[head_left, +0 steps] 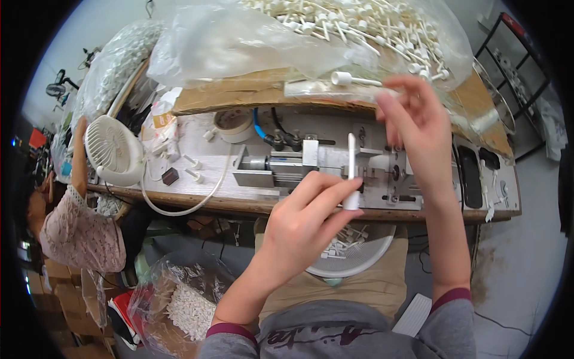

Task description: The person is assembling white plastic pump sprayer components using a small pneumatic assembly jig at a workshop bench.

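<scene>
My left hand is closed, thumb and fingers pinching a white plastic capped stick. The stick points upward and its wider cap shows at the fingertips. My right hand is raised over the far side of the bench, its thumb and forefinger closed at the stick end of another white capped stick, whose cap points left. Between my hands and the bench sits a metal fixture with a cylinder, rails and a clamp block, partly hidden by my left hand.
A heap of white capped sticks lies on plastic and cardboard behind the fixture. A white fan and tape roll are at left. A round mesh basket rests at my lap. Another person's arm shows far left.
</scene>
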### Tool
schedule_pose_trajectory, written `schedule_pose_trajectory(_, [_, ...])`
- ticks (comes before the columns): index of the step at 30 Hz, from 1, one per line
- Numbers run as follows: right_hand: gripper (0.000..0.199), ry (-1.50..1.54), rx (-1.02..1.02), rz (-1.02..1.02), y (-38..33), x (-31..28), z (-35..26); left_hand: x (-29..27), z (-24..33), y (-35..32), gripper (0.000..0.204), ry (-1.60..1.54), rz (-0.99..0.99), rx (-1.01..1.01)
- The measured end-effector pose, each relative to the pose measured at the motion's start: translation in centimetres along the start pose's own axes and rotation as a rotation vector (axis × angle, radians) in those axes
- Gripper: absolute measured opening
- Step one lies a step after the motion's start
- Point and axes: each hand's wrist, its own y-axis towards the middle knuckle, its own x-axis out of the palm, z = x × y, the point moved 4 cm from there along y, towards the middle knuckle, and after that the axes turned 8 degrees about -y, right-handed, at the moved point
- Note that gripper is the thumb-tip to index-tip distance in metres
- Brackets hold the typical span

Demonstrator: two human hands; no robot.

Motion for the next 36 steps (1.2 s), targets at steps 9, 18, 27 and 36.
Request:
schedule_pose_trajectory(9, [0.053,-0.826,-0.264,-0.126,6.9,3.5,1.7,5.4,-3.2,-1.8,0.027,0.519,-0.249,0.117])
schedule_pose_trajectory(18, [0.026,-0.214,-0.253,-0.089,0.1,-0.9,0.6,5.1,-4.0,-0.3,0.025,0.489,-0.274,0.062])
schedule_pose_trajectory(27, [0.030,-0.623,-0.394,-0.097,-8.7,-2.3,1.6,4.0,-4.2,-0.6,0.034,0.372,-0.262,0.096])
schedule_pose_trajectory(36, [0.020,-0.981,-0.506,-0.249,-11.5,1.9,4.6,-0.4,-1.3,4.5,0.032,0.143,-0.261,0.007])
